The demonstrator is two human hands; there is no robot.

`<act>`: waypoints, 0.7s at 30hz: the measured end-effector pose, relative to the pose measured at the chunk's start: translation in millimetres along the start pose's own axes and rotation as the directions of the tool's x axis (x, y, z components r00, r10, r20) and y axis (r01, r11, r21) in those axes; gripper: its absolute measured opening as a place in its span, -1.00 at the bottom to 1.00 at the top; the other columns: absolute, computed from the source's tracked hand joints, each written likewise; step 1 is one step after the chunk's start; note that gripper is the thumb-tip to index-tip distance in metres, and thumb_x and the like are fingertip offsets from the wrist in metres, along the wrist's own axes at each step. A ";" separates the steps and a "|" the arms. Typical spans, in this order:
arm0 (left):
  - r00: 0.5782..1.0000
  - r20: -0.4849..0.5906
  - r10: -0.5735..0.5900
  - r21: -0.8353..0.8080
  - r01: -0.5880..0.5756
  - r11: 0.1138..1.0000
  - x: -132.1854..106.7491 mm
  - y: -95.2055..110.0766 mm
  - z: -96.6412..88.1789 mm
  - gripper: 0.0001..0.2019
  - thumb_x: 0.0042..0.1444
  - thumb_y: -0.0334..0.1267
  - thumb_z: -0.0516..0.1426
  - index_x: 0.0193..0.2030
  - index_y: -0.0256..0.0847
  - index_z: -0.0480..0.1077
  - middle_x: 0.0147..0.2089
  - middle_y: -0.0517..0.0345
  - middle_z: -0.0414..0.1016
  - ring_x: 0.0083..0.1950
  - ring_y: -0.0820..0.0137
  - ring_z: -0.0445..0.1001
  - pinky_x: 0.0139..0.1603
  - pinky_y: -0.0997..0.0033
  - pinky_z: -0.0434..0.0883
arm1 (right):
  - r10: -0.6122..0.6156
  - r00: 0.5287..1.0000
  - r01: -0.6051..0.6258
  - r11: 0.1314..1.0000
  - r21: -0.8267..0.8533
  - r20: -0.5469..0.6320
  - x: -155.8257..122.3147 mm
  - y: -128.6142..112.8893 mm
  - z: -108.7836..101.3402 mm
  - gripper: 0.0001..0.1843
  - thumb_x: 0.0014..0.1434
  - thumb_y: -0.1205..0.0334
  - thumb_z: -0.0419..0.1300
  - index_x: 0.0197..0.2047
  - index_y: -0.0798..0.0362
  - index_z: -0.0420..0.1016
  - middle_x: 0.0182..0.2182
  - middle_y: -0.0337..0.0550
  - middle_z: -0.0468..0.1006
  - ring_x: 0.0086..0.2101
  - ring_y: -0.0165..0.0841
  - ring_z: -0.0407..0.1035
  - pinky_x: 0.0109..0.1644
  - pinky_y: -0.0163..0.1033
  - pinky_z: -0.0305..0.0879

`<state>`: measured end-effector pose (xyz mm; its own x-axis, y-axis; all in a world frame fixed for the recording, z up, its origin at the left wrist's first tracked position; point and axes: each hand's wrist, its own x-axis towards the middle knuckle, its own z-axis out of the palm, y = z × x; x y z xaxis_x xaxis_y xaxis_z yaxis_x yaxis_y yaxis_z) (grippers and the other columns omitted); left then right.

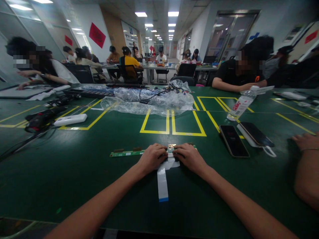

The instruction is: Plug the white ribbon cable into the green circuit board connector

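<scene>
A long, narrow green circuit board (127,153) lies across the table in front of me. A white flat ribbon cable (162,186) with a blue end strip runs from the board's middle toward me, with a fold near the board. My left hand (154,157) is closed, its fingertips at the cable's upper end from the left. Opposite it, my right hand (188,157) is closed too, fingertips on the same end from the right. Between the hands shows a small shiny metallic part (171,145). Just where the cable meets the board is partly hidden by my fingers.
Clear plastic wrap (154,101) with black cables lies beyond the board. On the right are a phone (233,141), another phone-like device (255,134) and a tilted bottle (241,104). A white device (70,119) lies left. Another person's arm (307,166) rests at the right edge.
</scene>
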<state>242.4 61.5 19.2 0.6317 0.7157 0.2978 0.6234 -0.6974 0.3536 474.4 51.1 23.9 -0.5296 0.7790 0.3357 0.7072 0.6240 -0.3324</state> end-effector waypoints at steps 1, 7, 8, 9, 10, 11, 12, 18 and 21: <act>1.000 0.000 0.002 0.004 -0.002 1.000 0.0 0.5 -0.1 -0.85 0.28 -0.29 0.12 -0.17 -0.16 0.53 0.07 0.06 0.55 0.05 0.27 0.45 0.03 0.17 0.42 | -0.002 1.000 0.002 1.000 -0.002 -0.002 0.1 0.0 0.2 -0.82 0.29 0.30 0.20 -0.10 -0.01 0.61 -0.07 -0.06 0.61 -0.11 -0.20 0.44 -0.02 -0.03 0.36; 1.000 -0.008 -0.002 0.019 0.002 1.000 -0.5 3.3 -2.1 -0.87 0.29 -0.29 0.11 -0.21 -0.17 0.50 0.03 0.08 0.57 0.00 0.26 0.46 -0.02 0.21 0.41 | -0.009 1.000 0.009 0.999 -0.048 -0.001 0.4 -2.2 1.8 -0.84 0.29 0.29 0.20 -0.10 -0.01 0.59 -0.10 -0.10 0.63 -0.13 -0.19 0.44 -0.02 -0.04 0.31; 1.000 -0.008 -0.004 0.021 0.004 1.000 -0.6 3.5 -2.4 -0.87 0.29 -0.29 0.11 -0.22 -0.18 0.49 0.03 0.09 0.57 0.00 0.27 0.45 -0.02 0.21 0.41 | -0.008 1.000 0.008 0.998 -0.059 0.001 0.5 -2.6 1.9 -0.84 0.30 0.28 0.20 -0.09 -0.02 0.58 -0.09 -0.11 0.63 -0.13 -0.18 0.44 -0.02 -0.03 0.29; 1.000 -0.008 -0.005 0.023 0.005 1.000 -0.7 3.7 -2.5 -0.87 0.29 -0.29 0.11 -0.22 -0.18 0.49 0.03 0.09 0.57 0.00 0.27 0.45 -0.02 0.21 0.41 | -0.007 1.000 0.007 0.998 -0.067 0.003 0.7 -3.0 1.8 -0.85 0.30 0.28 0.20 -0.09 -0.02 0.58 -0.09 -0.11 0.63 -0.13 -0.18 0.44 -0.02 -0.02 0.28; 1.000 -0.006 -0.007 0.024 0.007 1.000 -0.8 3.7 -2.5 -0.87 0.29 -0.29 0.11 -0.22 -0.18 0.48 0.03 0.09 0.57 0.00 0.27 0.45 -0.02 0.22 0.41 | -0.007 1.000 0.007 0.997 -0.071 0.006 0.9 -3.4 1.6 -0.85 0.30 0.27 0.20 -0.09 -0.01 0.57 -0.09 -0.12 0.63 -0.13 -0.17 0.44 -0.02 -0.01 0.27; 1.000 -0.006 -0.008 0.024 0.008 1.000 -0.9 3.8 -2.3 -0.87 0.29 -0.29 0.10 -0.22 -0.18 0.48 0.03 0.09 0.57 -0.01 0.27 0.45 -0.02 0.22 0.41 | -0.006 1.000 0.007 0.997 -0.071 0.008 1.1 -3.8 1.2 -0.85 0.30 0.27 0.20 -0.09 -0.01 0.57 -0.10 -0.12 0.63 -0.13 -0.17 0.44 -0.02 -0.01 0.26; 1.000 -0.006 -0.008 0.027 0.008 1.000 -1.0 3.8 -2.0 -0.88 0.30 -0.30 0.10 -0.21 -0.18 0.48 0.03 0.09 0.56 -0.02 0.27 0.45 -0.03 0.22 0.41 | -0.006 1.000 0.006 0.998 -0.069 0.009 1.4 -4.3 0.7 -0.85 0.30 0.27 0.20 -0.09 -0.01 0.57 -0.10 -0.12 0.63 -0.12 -0.17 0.44 -0.01 0.00 0.26; 1.000 -0.022 -0.003 0.068 0.004 0.998 -2.0 7.2 0.1 -0.85 0.31 -0.31 0.07 -0.11 -0.21 0.46 0.03 0.02 0.55 0.01 0.24 0.46 -0.02 0.18 0.42 | -0.015 1.000 0.016 0.998 -0.064 0.022 1.0 -4.7 -2.0 -0.82 0.30 0.27 0.20 -0.04 -0.01 0.56 -0.06 -0.09 0.61 -0.07 -0.16 0.43 0.03 0.03 0.25; 1.000 -0.014 -0.005 0.093 0.006 0.996 -3.5 11.2 0.7 -0.80 0.34 -0.29 0.03 -0.03 -0.21 0.46 0.07 0.00 0.54 0.05 0.23 0.47 0.03 0.15 0.44 | -0.027 1.000 0.028 0.998 -0.049 0.015 -1.5 -2.4 -2.8 -0.82 0.29 0.30 0.20 -0.05 0.00 0.56 -0.03 -0.07 0.60 -0.04 -0.17 0.42 0.07 0.04 0.25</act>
<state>247.5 51.2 21.5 0.6221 0.7194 0.3090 0.6671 -0.6936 0.2718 474.8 48.2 26.7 -0.5558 0.7624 0.3314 0.7142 0.6419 -0.2790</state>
